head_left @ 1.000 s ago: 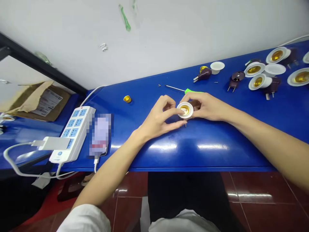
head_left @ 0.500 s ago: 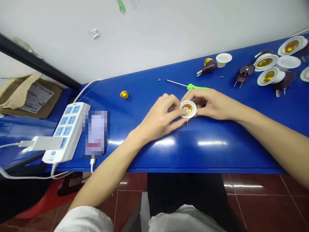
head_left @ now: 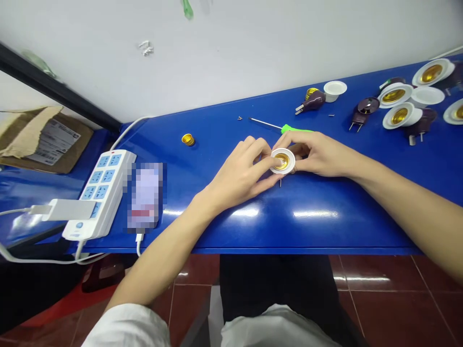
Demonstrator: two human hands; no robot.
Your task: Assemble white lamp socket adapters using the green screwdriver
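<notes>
The left hand (head_left: 240, 171) pinches the white-rimmed, gold-lined lamp socket (head_left: 289, 163) narrowly, one finger inside; the right hand (head_left: 321, 154) grips its other side. It is held above the middle of the blue desk (head_left: 325, 193), a metal pin showing below. Its gold lining sits inside the rim; whether it is fastened, I cannot tell.

Four similar gold-lined sockets (head_left: 415, 115) lie toward the right end. Apart from these are two plain white plastic cups (head_left: 335, 89), two uncovered brown plug bodies (head_left: 314, 101), two gold threaded shells (head_left: 188, 140), one possibly joined to a body, and one green-handled screwdriver (head_left: 265, 123).
</notes>
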